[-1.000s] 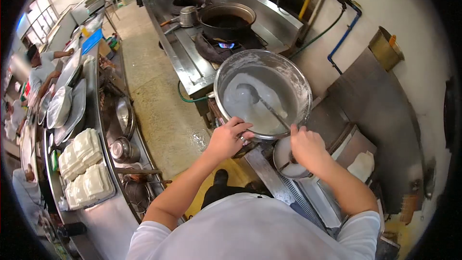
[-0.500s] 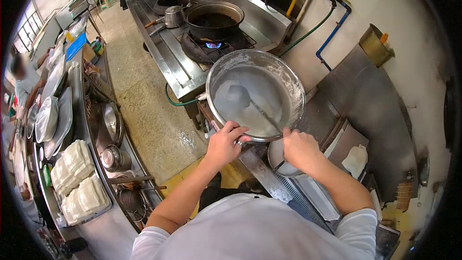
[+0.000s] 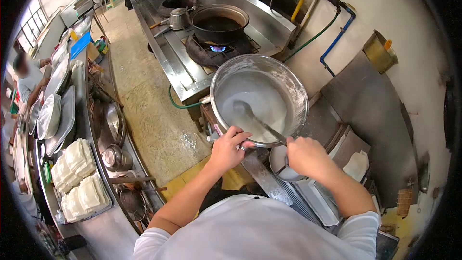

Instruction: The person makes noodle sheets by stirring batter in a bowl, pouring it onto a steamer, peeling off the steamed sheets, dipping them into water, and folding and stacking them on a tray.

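Note:
A large metal basin [image 3: 302,94] holds a milky white liquid [image 3: 262,89], with dried white residue along its inner wall. My left hand [image 3: 230,150], a ring on one finger, grips the basin's near rim. My right hand [image 3: 308,156] is closed around the handle of a metal ladle [image 3: 264,126], whose bowl lies in the liquid toward the basin's left side. Beneath my right hand, partly hidden, is a smaller pot [image 3: 279,161] with whitish contents.
A black wok-like pot [image 3: 219,33] sits over a lit blue flame on the steel stove, near the basin's far side. A small lidded pot [image 3: 179,18] stands beside it. Wrapped white packs [image 3: 79,180] fill a tray at left. A person [image 3: 33,79] works at the left counter.
The ladle's handle has risen out of the liquid and its bowl shows more clearly. My right hand has shifted slightly right and down. My left hand stays on the rim.

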Demonstrator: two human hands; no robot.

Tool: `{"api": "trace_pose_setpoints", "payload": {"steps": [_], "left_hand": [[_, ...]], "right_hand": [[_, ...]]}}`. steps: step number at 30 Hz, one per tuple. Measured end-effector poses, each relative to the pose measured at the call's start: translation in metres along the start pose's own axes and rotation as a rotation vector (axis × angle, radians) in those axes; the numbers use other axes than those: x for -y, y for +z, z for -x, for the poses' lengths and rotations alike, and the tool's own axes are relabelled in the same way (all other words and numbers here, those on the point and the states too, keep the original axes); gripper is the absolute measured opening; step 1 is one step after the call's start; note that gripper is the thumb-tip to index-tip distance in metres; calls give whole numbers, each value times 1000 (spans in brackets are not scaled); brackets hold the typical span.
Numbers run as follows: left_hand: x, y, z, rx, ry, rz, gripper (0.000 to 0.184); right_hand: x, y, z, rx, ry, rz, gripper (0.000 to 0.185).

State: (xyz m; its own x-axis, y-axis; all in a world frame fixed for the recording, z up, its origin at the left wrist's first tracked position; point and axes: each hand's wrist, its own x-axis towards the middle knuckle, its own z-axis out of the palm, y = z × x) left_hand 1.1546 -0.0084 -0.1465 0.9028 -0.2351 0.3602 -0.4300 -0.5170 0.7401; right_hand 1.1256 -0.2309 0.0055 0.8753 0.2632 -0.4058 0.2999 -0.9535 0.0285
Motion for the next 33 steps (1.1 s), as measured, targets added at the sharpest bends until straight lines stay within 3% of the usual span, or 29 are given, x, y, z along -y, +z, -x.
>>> {"api": "trace_pose_setpoints", "payload": {"steps": [5,8,12,17,21,28,32,33], "left_hand": [[0,0,1,0,-9,11,25],[0,1,1,-3,-16,21,25],[-1,1,0,-11,-13,9,26],[-1,2,2,-27,-15,20,24],[-2,0,2,14,-45,16,26],[0,3,2,-38,15,-19,24],[0,3,1,-37,-7,-14,27],[0,4,2,-31,-15,-14,28]], "right_hand": [[-23,37,-9,-178,84,183,26],[-31,-10,4,-6,-6,188,19],[-24,-61,6,232,27,76,18],[1,-10,2,2,-18,66,21],[-10,36,-11,-150,103,215,29],[-32,-53,4,240,46,81,18],[-7,-50,7,209,30,6,20],[-6,-27,4,108,-33,40,23]]}}
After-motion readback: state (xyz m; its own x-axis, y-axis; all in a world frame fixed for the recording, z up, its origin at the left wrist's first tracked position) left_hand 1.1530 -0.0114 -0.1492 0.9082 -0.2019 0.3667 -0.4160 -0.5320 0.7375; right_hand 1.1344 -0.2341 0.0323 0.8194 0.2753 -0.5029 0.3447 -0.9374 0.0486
